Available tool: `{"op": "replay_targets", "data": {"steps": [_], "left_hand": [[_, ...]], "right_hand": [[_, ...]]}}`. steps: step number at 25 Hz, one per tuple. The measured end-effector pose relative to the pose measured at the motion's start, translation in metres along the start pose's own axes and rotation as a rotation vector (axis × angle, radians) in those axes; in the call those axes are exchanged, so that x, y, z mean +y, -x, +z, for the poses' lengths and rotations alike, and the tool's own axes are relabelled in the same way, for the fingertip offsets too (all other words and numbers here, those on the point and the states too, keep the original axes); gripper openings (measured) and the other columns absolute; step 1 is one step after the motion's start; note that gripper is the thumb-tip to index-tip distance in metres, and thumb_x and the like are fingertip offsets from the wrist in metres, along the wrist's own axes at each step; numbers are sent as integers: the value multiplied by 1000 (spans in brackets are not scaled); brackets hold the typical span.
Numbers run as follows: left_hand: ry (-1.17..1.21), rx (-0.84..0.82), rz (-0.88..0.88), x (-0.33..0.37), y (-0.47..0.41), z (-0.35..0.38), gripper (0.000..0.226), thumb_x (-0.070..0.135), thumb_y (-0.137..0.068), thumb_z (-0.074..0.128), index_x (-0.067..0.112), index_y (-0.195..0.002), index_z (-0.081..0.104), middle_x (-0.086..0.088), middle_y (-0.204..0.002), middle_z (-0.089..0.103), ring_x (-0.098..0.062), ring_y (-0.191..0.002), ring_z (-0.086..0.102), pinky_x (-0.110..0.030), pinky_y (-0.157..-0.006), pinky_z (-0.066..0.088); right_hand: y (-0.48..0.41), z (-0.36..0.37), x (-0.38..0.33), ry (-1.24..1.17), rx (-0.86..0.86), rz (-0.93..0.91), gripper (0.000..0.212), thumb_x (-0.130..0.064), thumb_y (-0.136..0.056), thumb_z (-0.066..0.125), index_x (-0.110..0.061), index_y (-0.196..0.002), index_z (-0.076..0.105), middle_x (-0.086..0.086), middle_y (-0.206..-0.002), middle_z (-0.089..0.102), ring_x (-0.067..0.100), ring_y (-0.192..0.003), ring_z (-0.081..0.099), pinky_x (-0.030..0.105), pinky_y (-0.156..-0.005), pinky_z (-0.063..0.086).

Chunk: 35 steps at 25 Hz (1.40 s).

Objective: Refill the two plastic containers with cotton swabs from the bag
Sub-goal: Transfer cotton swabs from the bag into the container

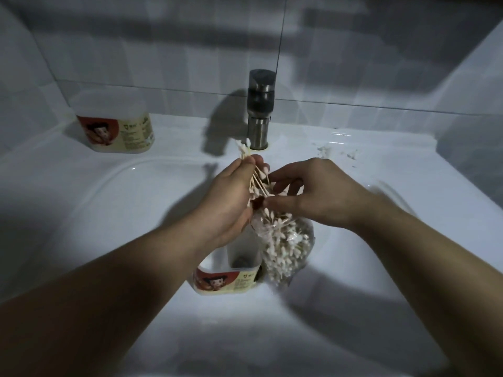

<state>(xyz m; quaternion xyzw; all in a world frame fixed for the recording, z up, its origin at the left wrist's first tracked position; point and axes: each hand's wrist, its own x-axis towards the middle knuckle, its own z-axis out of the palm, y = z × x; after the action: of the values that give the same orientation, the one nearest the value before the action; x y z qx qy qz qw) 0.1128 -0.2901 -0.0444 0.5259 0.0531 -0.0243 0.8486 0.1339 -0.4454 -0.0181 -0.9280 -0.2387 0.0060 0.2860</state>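
Head view: a person's two bare hands meet above a white sink [81, 213]. At the centre, the left hand [231, 197] has its grip pinched around a fanned bunch of cotton swabs [245, 153]. The right hand [313, 194], fingers curled, pinches the mouth of the clear bag [285, 246], which hangs toward 6 o'clock packed with swabs. Just beside the bag, an open plastic container [231, 276] stands in the basin and looks almost empty. The second container [117, 129] sits on the surface at 10 o'clock, and how full it is cannot be told. Refilling seems barely begun: the near container awaits its first bunch, and the far one likely follows.
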Motion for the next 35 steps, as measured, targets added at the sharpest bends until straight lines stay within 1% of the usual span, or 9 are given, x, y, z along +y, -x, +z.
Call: {"op": "replay_targets", "data": {"steps": [4, 8, 13, 16, 19, 21, 28, 32, 35], "left_hand": [[165, -9, -90, 6, 0, 1, 24, 26, -110, 40, 18, -96, 59, -13, -119, 64, -30, -104, 62, -40, -81, 55], [147, -76, -94, 7, 3, 3, 25, 28, -110, 37, 21, -97, 57, -10, -118, 68, -27, -102, 64, -36, -74, 57], [291, 49, 19, 11, -8, -3, 22, 26, -111, 34, 22, -99, 52, -4, -93, 76, -18, -92, 72, -37, -82, 52], [358, 173, 99, 18, -18, -11, 23, 17, -111, 34, 20, -98, 52, 3, -63, 59, -12, -62, 63, -29, -72, 47], [222, 271, 140, 15, -22, -13, 27, 7, -107, 32, 20, -97, 53, 8, -53, 37, -6, -45, 35, -23, -53, 34], [146, 305, 142, 13, -22, -14, 26, 7, -106, 33, 20, -97, 55, 10, -51, 32, -5, -41, 29, -23, -51, 28], [-61, 385, 88, 11, -23, -20, 17, 28, -106, 44, 18, -106, 57, 9, -53, 29, -7, -43, 27, -24, -48, 28], [-389, 175, 54, 10, -14, -17, 43, 58, -100, 49, 18, -105, 66, 15, -42, 38, -4, -43, 40, -28, -56, 36], [-538, 92, 115, 5, -9, -12, 33, 46, -104, 50, 19, -98, 69, 20, -44, 51, 3, -42, 48, -29, -60, 38]], "right_hand": [[-2, 12, -2, 67, 5, -35, 9, -40, -79, 81, -34, -83, 75, -20, -67, 65, -6, -67, 60, 14, -63, 43], [-7, 19, -3, 98, 41, -30, 39, -35, -84, 77, -44, -53, 54, -17, -60, 61, -1, -63, 59, 15, -59, 38], [-7, 15, 0, 143, 14, -27, 24, -40, -89, 72, -34, -66, 68, -8, -75, 68, 4, -69, 60, 29, -69, 48], [-5, 13, 0, 114, 2, -4, 26, -45, -91, 68, -28, -72, 71, -4, -80, 69, 9, -72, 61, 33, -73, 51], [-4, 12, -1, 54, 27, 17, 35, -50, -90, 66, -20, -73, 71, -1, -80, 67, 14, -75, 62, 38, -75, 52], [-3, 13, -2, 18, 35, 33, 34, -49, -89, 67, -19, -77, 74, -2, -80, 68, 16, -77, 63, 39, -76, 53], [-4, 12, 1, -154, 54, 89, 31, -41, -91, 70, -18, -71, 73, 14, -75, 67, 23, -66, 59, 34, -66, 48], [-3, 13, -3, -224, 88, 84, 26, -40, -94, 68, -25, -74, 76, 15, -71, 65, 11, -58, 49, 29, -62, 40], [-4, 17, -2, -201, 78, 85, 29, -37, -94, 67, -14, -78, 75, 15, -69, 64, 10, -53, 44, 30, -59, 39]]}}
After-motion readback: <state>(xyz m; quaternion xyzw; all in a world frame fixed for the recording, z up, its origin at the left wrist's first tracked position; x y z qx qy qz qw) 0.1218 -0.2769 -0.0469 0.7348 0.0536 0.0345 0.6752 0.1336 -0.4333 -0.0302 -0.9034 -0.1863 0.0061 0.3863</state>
